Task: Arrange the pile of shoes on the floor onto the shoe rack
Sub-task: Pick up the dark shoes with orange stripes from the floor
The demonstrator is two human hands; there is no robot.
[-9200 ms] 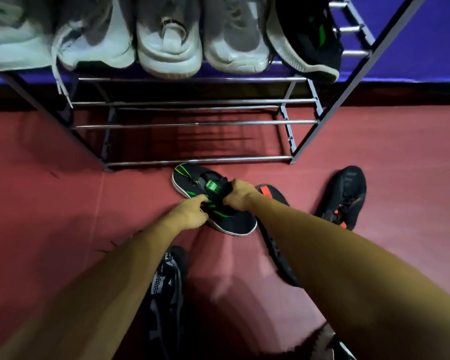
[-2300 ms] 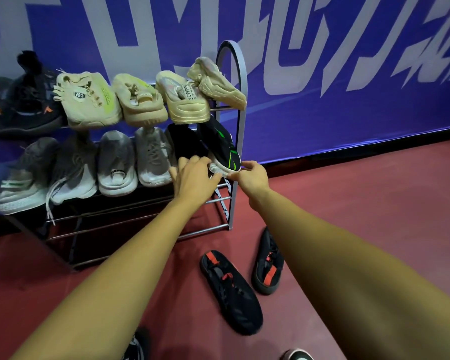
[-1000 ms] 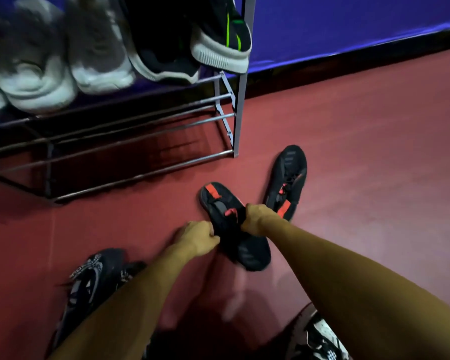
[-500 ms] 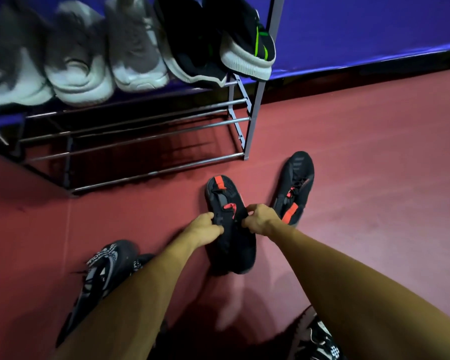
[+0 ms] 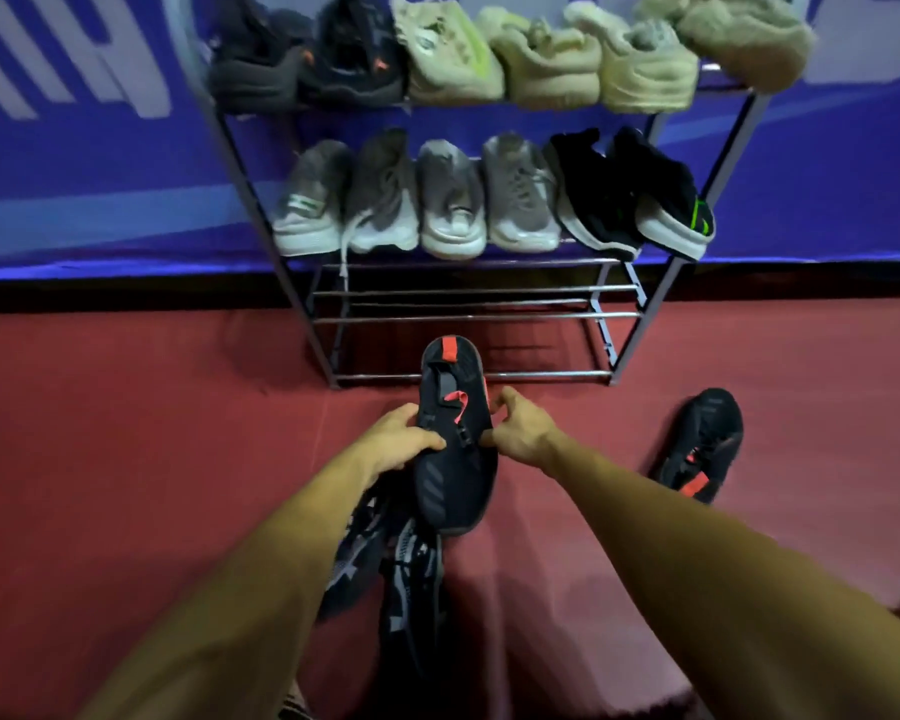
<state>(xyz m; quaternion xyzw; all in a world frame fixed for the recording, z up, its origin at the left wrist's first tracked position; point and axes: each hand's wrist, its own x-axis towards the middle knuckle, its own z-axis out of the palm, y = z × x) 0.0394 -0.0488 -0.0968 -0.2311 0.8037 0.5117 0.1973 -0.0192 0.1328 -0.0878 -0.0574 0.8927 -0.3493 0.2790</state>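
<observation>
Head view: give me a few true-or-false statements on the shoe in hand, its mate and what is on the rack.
1. The left hand and the right hand both grip the black shoe with red tabs. True.
2. Its mate already sits on the shoe rack. False: it lies on the floor, to the rack's right.
3. The black-and-green pair sits at the right end of the middle shelf. True.
4. The top shelf holds only beige shoes. False: two dark shoes sit at its left end.
</observation>
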